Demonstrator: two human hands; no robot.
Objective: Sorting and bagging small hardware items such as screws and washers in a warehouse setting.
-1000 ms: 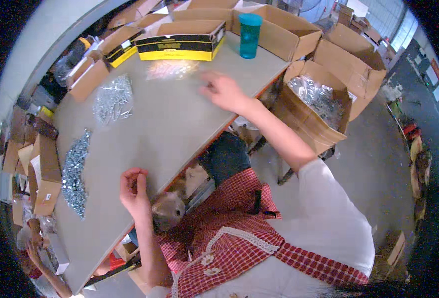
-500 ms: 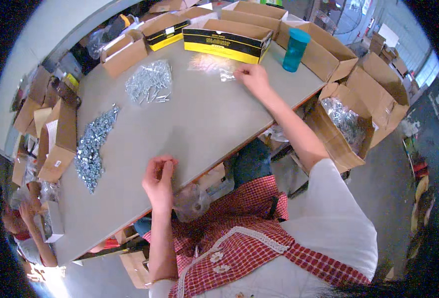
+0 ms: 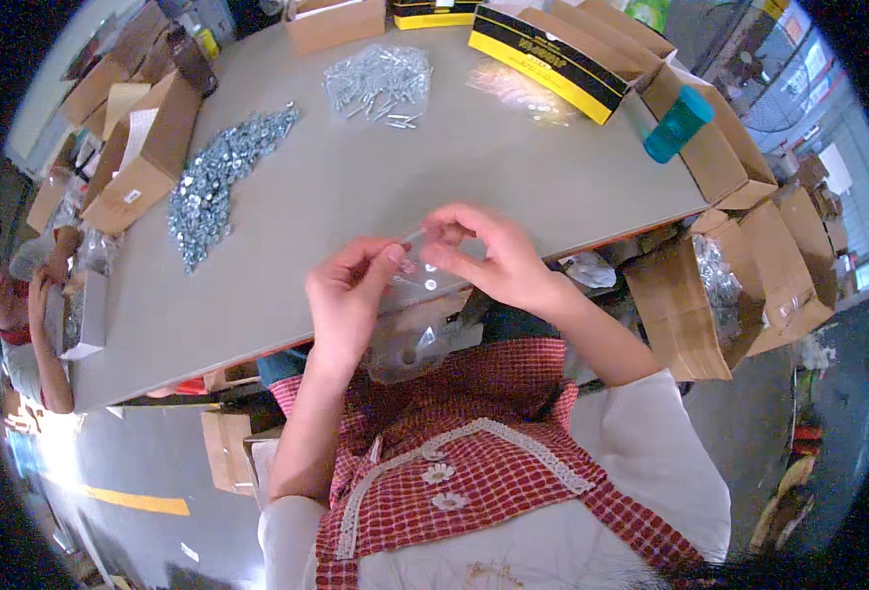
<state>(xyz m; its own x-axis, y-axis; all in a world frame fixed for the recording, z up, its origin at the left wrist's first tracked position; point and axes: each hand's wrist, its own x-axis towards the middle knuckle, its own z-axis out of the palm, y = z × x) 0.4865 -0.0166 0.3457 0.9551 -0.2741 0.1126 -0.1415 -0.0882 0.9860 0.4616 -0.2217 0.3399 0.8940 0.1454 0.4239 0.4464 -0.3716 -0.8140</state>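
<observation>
Near the front edge of the table, both my hands are at a small clear plastic bag [image 3: 412, 279] with small white marks on it. My left hand [image 3: 351, 295] pinches its left side between thumb and fingers. My right hand [image 3: 498, 258] curls its fingertips and thumb at the bag's upper right edge. Farther left lies a long pile of small silvery-blue metal nuts [image 3: 220, 177]. Beyond my hands is a heap of silvery screws [image 3: 380, 84] on clear plastic. A spread of small clear bags [image 3: 523, 90] lies at the far right.
A black and yellow box [image 3: 550, 61] and a teal tumbler [image 3: 678, 125] stand along the far right side. Cardboard boxes [image 3: 138, 157] line the left. An open carton [image 3: 680, 305] with bagged metal parts sits right, beyond the edge. Another person's arms [image 3: 49, 315] work at far left.
My right hand has come back from the spread of small bags to meet my left hand, with a small bag now between them. The view has shifted and turned.
</observation>
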